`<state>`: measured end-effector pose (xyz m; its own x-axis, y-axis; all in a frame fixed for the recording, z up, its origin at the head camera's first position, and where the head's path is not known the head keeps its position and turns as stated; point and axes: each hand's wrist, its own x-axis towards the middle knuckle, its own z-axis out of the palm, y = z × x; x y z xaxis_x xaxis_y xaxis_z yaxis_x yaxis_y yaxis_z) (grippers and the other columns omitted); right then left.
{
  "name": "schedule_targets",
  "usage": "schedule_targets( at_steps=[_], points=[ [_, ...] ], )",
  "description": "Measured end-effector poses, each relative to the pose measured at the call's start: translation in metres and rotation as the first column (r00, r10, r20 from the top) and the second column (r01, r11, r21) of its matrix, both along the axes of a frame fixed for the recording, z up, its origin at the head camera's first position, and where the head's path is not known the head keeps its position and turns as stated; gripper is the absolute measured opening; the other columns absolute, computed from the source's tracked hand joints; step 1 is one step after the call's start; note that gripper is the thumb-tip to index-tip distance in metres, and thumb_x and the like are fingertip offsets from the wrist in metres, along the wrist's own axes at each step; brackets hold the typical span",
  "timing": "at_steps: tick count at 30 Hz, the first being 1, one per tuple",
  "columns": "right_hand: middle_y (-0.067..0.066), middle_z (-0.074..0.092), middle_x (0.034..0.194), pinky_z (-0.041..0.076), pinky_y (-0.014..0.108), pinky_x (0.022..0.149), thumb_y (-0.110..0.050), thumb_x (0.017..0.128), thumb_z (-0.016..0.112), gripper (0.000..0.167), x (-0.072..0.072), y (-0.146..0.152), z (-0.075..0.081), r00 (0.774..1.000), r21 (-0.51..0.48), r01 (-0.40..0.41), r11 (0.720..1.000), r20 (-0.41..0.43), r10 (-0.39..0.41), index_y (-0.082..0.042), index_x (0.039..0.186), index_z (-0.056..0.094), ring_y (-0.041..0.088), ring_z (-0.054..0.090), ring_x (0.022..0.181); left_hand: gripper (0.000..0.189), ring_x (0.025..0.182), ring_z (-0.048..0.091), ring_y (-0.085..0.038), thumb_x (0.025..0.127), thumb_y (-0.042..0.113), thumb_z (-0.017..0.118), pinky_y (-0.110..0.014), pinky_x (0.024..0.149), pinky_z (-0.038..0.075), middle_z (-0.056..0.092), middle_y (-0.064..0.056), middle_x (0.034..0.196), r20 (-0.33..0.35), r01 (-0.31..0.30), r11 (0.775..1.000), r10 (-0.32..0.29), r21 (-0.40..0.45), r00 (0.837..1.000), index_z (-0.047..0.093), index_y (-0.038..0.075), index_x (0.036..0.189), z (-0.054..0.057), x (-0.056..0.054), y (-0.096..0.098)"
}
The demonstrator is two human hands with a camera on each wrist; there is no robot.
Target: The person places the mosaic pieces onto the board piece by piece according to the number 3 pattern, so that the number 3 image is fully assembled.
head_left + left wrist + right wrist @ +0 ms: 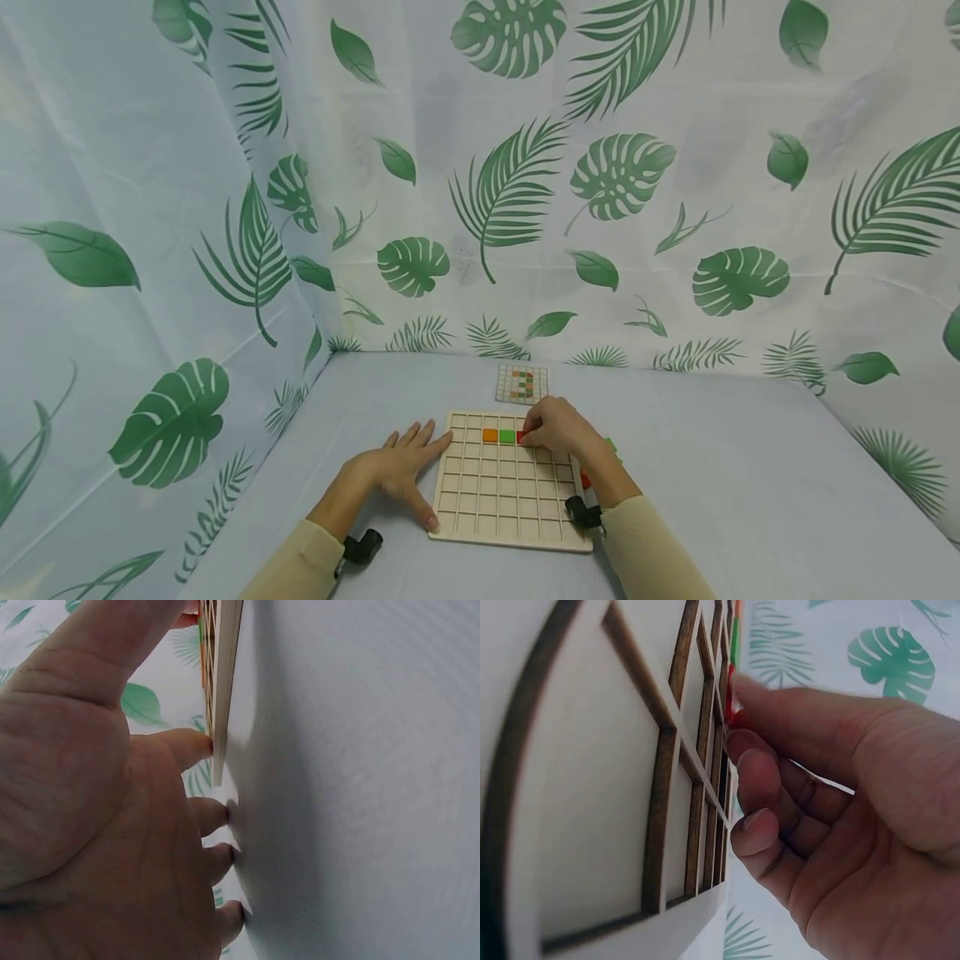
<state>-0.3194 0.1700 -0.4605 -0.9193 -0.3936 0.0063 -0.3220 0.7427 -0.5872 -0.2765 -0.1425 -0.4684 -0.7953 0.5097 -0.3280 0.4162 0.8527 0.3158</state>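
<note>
A pale wooden grid board (497,503) lies on the table. In one of its upper rows sit an orange square tile (490,435), a green square tile (507,437) and, beside it, a red tile (730,694). My right hand (561,429) pinches the red tile at the board's surface with thumb and forefinger; the other fingers are curled. With fingers spread, my left hand (401,468) rests at the board's left side, thumb near the lower left corner. In the left wrist view a fingertip touches the board's edge, and the other fingertips rest on the table.
Behind the board lies a small pattern card (506,385) with a grid of coloured squares. Right of the board, partly hidden by my right forearm, are green pieces (611,446) and red pieces (586,481). Leaf-printed curtains (517,317) stand at the back and sides.
</note>
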Motion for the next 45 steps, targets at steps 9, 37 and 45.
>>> schedule_targets(
  at_steps=[9,37,45],
  points=[
    [0.001,0.075,0.079,0.05,0.03,0.059,-0.025,0.098,0.073,0.018,-0.004,0.005,0.005,0.999,-0.054,0.012,0.998,0.043,-0.01,-0.012,0.089,0.083,0.015,0.06,0.067,0.138,0.163,0.003,-0.038,0.061,0.066,0.093,-0.062,0.129,0.009,0.006,-0.015,0.176,0.008,-0.019,1.0,0.019,0.009,1.0,0.018,0.025,0.169,-0.001,0.0,-0.001],
    [0.009,0.075,0.105,0.059,0.032,0.072,-0.028,0.101,0.07,0.026,0.0,0.085,0.009,0.988,-0.11,0.153,0.982,0.001,-0.154,-0.007,0.114,0.077,0.026,0.068,0.084,0.138,0.163,0.0,-0.036,0.063,0.06,0.095,-0.068,0.127,0.002,0.009,-0.004,0.177,0.033,0.016,0.996,-0.019,0.084,0.999,0.016,0.019,0.169,0.001,-0.001,0.0],
    [0.005,0.073,0.098,0.054,0.032,0.073,-0.028,0.099,0.07,0.029,0.001,0.103,0.007,0.986,-0.053,0.168,0.984,0.019,-0.167,-0.005,0.117,0.076,0.02,0.064,0.082,0.138,0.163,0.0,-0.037,0.063,0.059,0.096,-0.068,0.127,0.002,0.008,-0.003,0.177,0.034,0.014,0.996,-0.017,0.085,0.999,0.016,0.019,0.169,0.001,-0.001,0.0]
  ],
)
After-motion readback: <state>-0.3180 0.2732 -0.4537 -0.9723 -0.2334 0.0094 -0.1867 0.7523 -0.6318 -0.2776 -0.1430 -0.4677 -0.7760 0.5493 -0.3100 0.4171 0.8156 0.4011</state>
